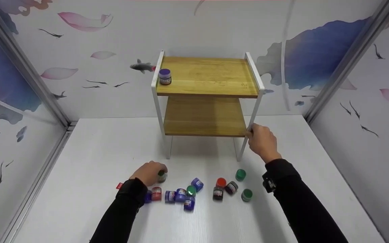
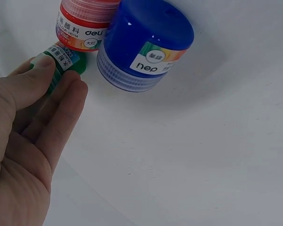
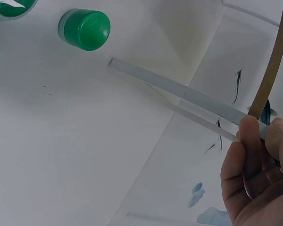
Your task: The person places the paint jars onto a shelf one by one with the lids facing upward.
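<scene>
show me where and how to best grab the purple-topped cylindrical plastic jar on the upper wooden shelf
I'd grip the purple-topped cylindrical jar round its sides, coming down from above and the right: it stands upright, close by the white side rail on its left, while the wooden upper shelf stretches away to its right.

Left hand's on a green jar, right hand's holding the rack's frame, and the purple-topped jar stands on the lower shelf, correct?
Wrong level: the head view shows the purple-topped jar standing on the upper shelf. The rest is right.
</scene>
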### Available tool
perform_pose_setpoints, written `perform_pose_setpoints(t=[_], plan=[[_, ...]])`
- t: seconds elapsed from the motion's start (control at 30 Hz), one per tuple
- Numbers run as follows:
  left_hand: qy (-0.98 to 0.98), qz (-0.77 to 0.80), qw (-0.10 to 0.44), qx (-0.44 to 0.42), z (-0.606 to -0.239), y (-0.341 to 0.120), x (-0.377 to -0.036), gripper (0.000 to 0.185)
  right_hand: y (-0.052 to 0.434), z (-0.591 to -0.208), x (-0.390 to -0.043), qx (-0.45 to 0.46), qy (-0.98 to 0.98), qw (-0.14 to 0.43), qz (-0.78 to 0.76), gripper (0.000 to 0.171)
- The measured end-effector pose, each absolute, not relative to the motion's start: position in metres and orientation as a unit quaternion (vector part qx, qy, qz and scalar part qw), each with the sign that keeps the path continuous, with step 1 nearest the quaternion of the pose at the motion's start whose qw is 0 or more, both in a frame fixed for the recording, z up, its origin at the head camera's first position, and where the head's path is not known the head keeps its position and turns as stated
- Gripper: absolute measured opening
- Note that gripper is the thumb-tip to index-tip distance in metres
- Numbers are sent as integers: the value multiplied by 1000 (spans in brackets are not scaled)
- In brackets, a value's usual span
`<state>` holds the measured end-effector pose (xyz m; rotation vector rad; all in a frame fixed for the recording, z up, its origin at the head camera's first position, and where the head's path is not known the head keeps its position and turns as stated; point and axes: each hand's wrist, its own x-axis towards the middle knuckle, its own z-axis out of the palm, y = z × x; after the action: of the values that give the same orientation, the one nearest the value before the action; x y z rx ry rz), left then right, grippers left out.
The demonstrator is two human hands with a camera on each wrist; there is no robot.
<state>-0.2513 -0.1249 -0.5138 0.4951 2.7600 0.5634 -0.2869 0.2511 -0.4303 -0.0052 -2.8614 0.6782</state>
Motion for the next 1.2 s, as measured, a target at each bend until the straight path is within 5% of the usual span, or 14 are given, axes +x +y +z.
perform_pose_setpoints(t=[0.67,1.2], plan=[[940,204,221,162,-491,-117,-254,40,249,-429,-286,-11,-966,88,244,20],[937,213,217,172,-468,-110,-258,34,249,-428,-287,-9,-961,81,264,19]])
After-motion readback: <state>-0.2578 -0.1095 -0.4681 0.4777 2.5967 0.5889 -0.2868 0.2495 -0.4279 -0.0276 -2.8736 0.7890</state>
